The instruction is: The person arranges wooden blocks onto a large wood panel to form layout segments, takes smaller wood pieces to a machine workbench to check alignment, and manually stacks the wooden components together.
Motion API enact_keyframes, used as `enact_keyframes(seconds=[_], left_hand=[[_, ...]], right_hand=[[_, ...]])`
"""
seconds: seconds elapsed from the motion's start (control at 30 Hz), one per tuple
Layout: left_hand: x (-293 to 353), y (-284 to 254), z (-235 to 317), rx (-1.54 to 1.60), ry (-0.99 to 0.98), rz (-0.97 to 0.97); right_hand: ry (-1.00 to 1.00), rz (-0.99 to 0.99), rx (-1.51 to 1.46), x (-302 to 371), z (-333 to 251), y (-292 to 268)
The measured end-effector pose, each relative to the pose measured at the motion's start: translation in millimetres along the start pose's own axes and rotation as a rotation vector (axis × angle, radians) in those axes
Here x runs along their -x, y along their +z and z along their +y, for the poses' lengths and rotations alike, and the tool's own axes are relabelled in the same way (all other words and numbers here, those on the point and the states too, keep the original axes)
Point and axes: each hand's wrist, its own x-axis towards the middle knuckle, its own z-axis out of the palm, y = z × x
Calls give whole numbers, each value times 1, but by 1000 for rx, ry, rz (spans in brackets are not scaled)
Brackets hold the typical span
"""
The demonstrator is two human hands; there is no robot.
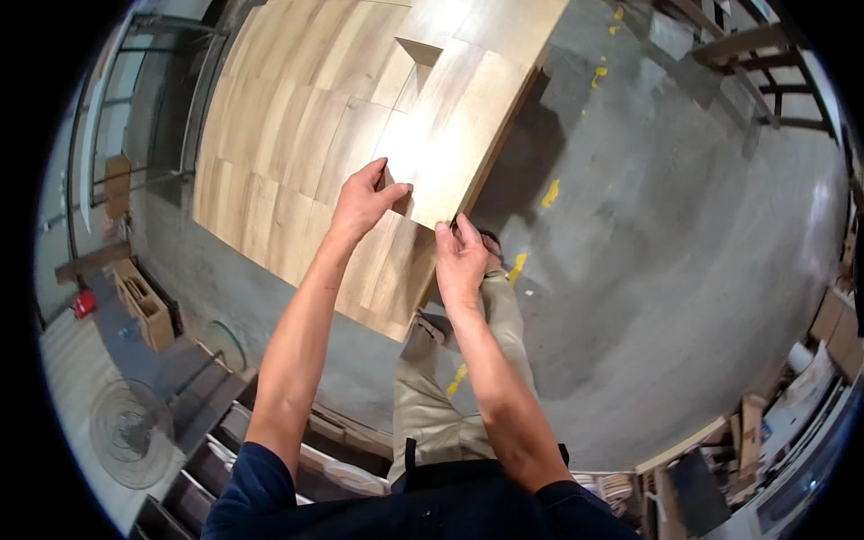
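A stack of light wood-grain boards (297, 135) stands in front of me, its top layer laid as rows of planks. At its near right corner my right hand (461, 261) has thumb and fingers closed on the near end of a pale wooden board (441, 171). My left hand (362, 202) reaches to the left side of that board, thumb and forefinger spread apart, the thumb at its edge. Beneath the left thumb is a dark gap or shadow; the other left fingers are partly hidden.
Farther back, a rectangular dark-sided opening (419, 51) breaks the top layer. Grey floor (648, 297) with yellow marks lies to the right. A wooden rack (774, 72) stands far right. At lower left are a fan (133, 432) and an open box (144, 304); cluttered materials lie lower right.
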Motion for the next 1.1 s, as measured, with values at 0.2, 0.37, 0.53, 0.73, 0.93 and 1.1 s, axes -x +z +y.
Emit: enact_keyframes(seconds=[0.2, 0.37, 0.53, 0.73, 0.93, 1.1], left_hand=[[4, 6, 17, 44, -25, -33], [1, 7, 11, 3, -9, 2], [0, 10, 9, -82, -35, 70], [0, 9, 6, -56, -46, 73], [3, 6, 16, -88, -66, 59], [1, 0, 16, 163, -126, -68]], right_hand=[[-117, 138, 168, 4, -9, 9], [-85, 167, 81, -1, -3, 11], [36, 136, -2, -7, 2, 7], [107, 145, -10, -5, -5, 10], [110, 114, -104, -9, 6, 8], [38, 125, 142, -16, 11, 4]])
